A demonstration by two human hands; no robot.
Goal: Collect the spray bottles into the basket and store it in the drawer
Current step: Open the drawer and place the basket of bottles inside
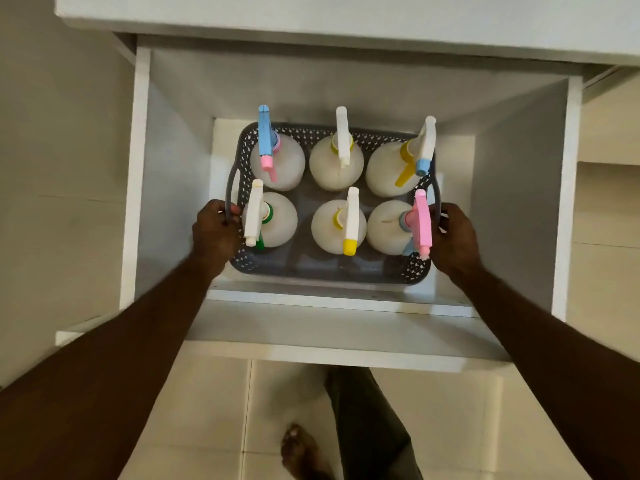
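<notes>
A grey perforated basket (pixel 325 270) sits low inside the open white drawer (pixel 564 202). Several white spray bottles stand upright in it in two rows, among them one with a blue and pink head (pixel 266 140) at the back left and one with a pink head (pixel 421 221) at the front right. My left hand (pixel 215 233) is closed around the basket's left handle. My right hand (pixel 454 237) grips the right handle. Whether the basket rests on the drawer floor or hangs just above it, I cannot tell.
The drawer's front panel (pixel 329 341) runs across below the basket. The white cabinet top (pixel 346 19) overhangs at the back. Beige floor tiles lie below, with my bare foot (pixel 301 452) and trouser leg (pixel 367 420) near the drawer front.
</notes>
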